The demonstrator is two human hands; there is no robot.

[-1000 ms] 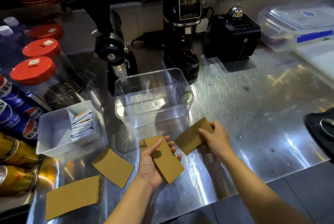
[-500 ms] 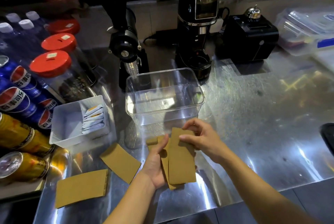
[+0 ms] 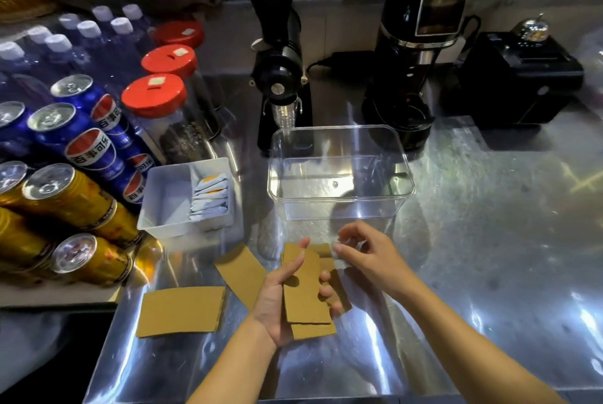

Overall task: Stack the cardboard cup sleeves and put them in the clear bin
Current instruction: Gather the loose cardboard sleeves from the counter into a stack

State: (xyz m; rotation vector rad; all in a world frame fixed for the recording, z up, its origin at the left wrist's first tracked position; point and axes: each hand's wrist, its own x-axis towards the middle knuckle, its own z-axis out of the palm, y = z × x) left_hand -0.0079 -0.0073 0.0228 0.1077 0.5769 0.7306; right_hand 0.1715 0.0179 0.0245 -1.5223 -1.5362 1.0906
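My left hand (image 3: 277, 302) holds a small stack of flat brown cardboard sleeves (image 3: 305, 292) upright in its palm, thumb across the front. My right hand (image 3: 368, 256) hovers just to the right of the stack's top, fingers loosely apart and holding nothing. Two more sleeves lie flat on the steel counter: one (image 3: 239, 271) just left of my left hand, another (image 3: 182, 310) further left near the counter's front. The clear bin (image 3: 339, 207) stands empty behind my hands.
A white tray (image 3: 163, 204) with sachets sits left of the bin. Cans (image 3: 81, 142) and red-lidded jars (image 3: 156, 100) crowd the left side. Two black grinders (image 3: 280, 77) (image 3: 421, 44) and a black box (image 3: 522, 80) stand behind the bin.
My right hand picked a sleeve off the counter, laid it onto the stack in my left hand, and has now let go. The view has shifted right and closer.
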